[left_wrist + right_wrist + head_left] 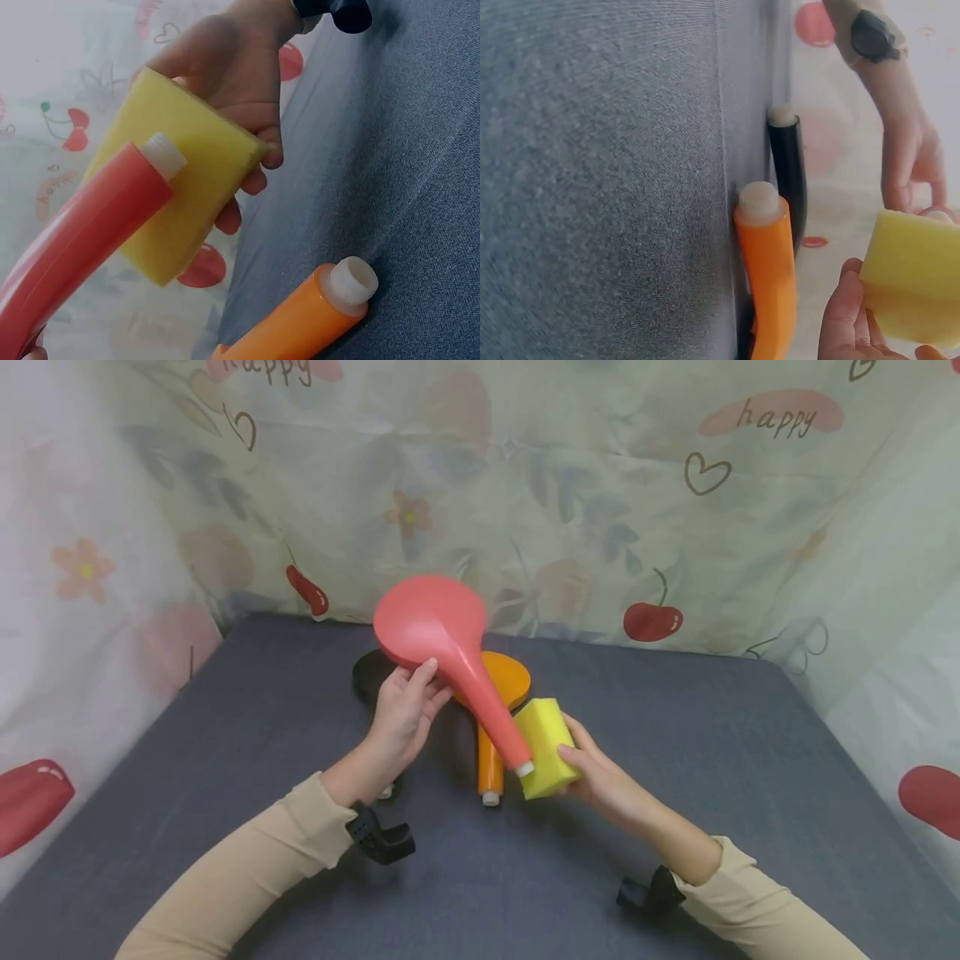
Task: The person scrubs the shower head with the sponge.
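Observation:
My left hand grips a red shower head by its round head, thumb on top, above the table. Its handle slants down to the right and ends in a white threaded tip. Right by that tip, my right hand holds a yellow sponge between thumb and fingers. In the left wrist view the tip lies in front of the sponge; whether they touch I cannot tell. On the table below lie an orange shower head and a black one, partly hidden by the left hand.
A dark grey cloth covers the table. Around it hangs a pale printed curtain with cherries, hearts and flowers. Black wrist cameras sit at both cuffs. The orange handle lies close to the right hand.

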`<state>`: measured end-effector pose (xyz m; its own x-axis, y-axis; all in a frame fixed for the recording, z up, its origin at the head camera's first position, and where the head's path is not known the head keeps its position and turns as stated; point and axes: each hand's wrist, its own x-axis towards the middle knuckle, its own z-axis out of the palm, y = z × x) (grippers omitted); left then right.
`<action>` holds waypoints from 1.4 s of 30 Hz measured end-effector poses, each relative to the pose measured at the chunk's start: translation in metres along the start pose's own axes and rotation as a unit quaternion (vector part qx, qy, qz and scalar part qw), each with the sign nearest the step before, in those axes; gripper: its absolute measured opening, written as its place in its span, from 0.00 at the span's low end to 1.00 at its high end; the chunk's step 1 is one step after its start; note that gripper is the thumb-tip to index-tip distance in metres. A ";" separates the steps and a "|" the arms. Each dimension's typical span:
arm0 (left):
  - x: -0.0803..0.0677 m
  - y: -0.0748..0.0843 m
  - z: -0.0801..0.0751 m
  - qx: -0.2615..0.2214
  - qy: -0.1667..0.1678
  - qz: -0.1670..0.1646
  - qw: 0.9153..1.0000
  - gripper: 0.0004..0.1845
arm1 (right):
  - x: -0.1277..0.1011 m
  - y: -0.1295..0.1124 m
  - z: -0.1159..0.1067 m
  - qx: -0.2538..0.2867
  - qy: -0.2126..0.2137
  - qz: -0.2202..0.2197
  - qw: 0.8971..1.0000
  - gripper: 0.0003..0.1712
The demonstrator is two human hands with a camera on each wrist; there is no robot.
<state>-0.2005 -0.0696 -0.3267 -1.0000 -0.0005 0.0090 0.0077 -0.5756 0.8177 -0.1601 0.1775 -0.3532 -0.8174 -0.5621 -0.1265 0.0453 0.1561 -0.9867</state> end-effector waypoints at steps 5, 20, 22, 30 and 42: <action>-0.001 -0.002 0.000 -0.003 0.011 -0.004 1.000 0.19 | 0.001 0.001 0.000 -0.012 -0.009 0.019 1.000 0.36; -0.001 -0.001 0.001 -0.004 0.041 0.011 0.999 0.19 | -0.010 -0.002 0.009 -0.225 0.098 -0.131 0.961 0.39; -0.001 -0.001 0.000 -0.008 0.043 0.010 0.999 0.19 | -0.012 0.000 0.014 -0.294 0.124 -0.190 0.928 0.42; 0.000 -0.001 0.000 -0.011 0.054 0.006 0.998 0.20 | -0.015 0.004 0.026 -0.497 0.132 -0.344 0.786 0.30; 0.000 -0.002 0.000 -0.017 0.058 0.004 0.998 0.21 | -0.007 0.008 0.017 -0.531 0.186 -0.394 0.727 0.39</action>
<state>-0.2005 -0.0684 -0.3279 -0.9937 -0.0994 -0.0525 0.0183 -0.6033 0.7973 -0.1437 0.1689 -0.3616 -0.4565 -0.5894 0.6665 -0.8291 0.5536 -0.0783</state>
